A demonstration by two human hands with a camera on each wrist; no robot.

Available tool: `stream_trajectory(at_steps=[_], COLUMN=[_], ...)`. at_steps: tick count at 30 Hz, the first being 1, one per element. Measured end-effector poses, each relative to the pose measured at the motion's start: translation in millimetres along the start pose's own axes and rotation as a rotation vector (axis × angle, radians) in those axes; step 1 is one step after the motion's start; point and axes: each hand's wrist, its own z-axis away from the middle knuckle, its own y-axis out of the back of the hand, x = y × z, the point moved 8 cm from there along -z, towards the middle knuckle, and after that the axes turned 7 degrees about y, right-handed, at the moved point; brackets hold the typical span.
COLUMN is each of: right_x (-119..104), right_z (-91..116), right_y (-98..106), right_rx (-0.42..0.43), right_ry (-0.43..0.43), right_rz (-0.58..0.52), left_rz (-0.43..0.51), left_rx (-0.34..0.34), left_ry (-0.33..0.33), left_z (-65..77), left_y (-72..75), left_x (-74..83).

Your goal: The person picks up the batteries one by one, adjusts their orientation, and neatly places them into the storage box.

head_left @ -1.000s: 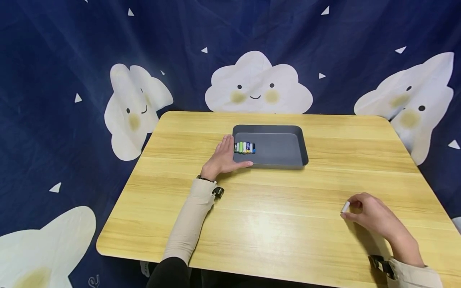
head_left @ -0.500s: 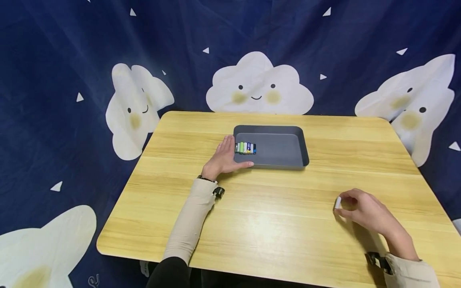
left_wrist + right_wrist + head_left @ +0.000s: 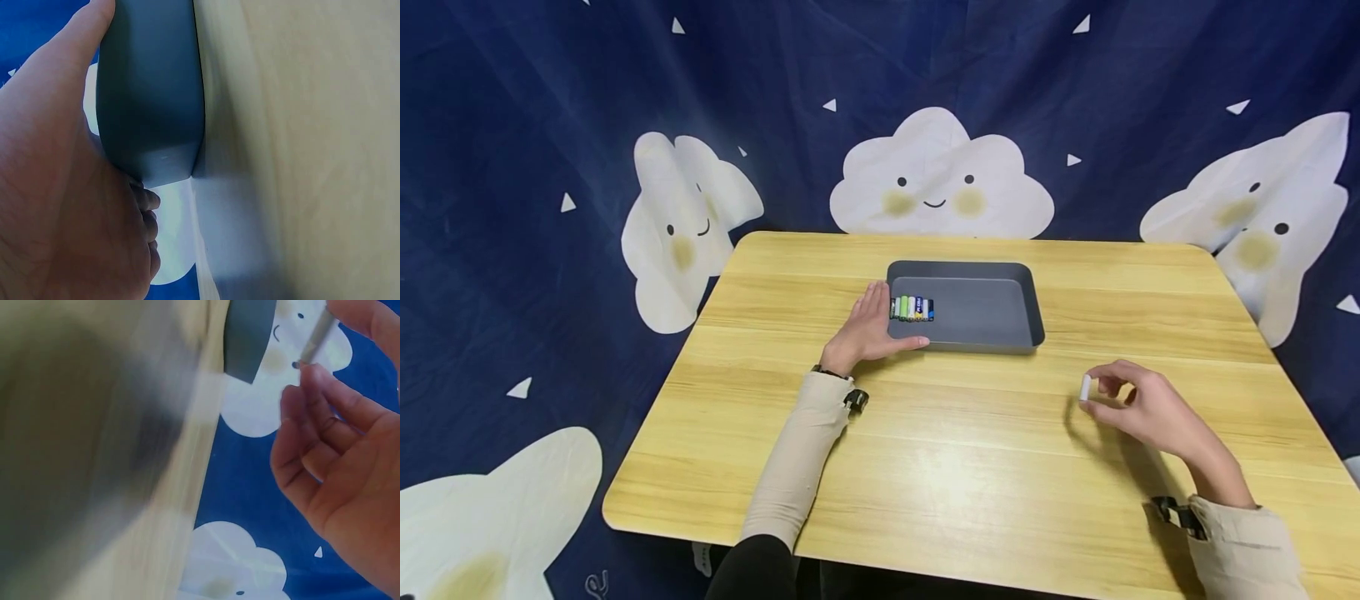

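A dark grey rectangular tray [image 3: 981,347] lies toward the back of the table. Several batteries [image 3: 912,308] with green, white and blue wraps stand side by side in a row at its left end. My left hand [image 3: 863,332] rests against the tray's near left corner, fingers straight along the left side and thumb along the front wall. To the right of the tray, my right hand [image 3: 1150,408] pinches a small white battery [image 3: 1086,387] by its ends between thumb and fingertip, above the table. In the right wrist view the pinched battery [image 3: 319,336] looks plain and pale.
The wooden table [image 3: 970,467] has rounded corners and stands before a dark blue curtain [image 3: 790,67] printed with white clouds. Dark bands with small devices sit on both wrists, such as the left wrist device [image 3: 855,402].
My right hand has moved left and toward the back with the white battery, lifting it off the tabletop. The left hand and the tray have stayed in place.
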Motion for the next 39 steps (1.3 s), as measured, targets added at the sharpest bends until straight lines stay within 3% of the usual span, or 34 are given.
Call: stream_trajectory(at_steps=[10,15,20,29,39], right_x=[-4.2,-8.0,-12.2,-17.1,-16.0], right_z=[-30.7,-51.3,-73.0,-111.0,-150.3], right_y=[-3.5,-8.9,-16.3,-31.6,-52.9], right_rx=[0.023,0.038,0.044,0.034,0.042], right_ry=[-0.049,-0.023,0.011,-0.038,-0.037], right_rz=[-0.106,-0.155,-0.214,-0.341,-0.46], left_rz=[0.01,0.018,0.018,0.017,0.024], left_rx=[-0.014,-0.002,-0.003,-0.011,-0.007], left_ry=[0.002,-0.004,-0.003,-0.001,-0.004], left_z=[-0.1,1.1,1.6,0.6,0.2], left_y=[-0.2,1.8,1.7,1.2,1.0], left_x=[-0.6,-0.2,-0.6,-1.1,-0.8])
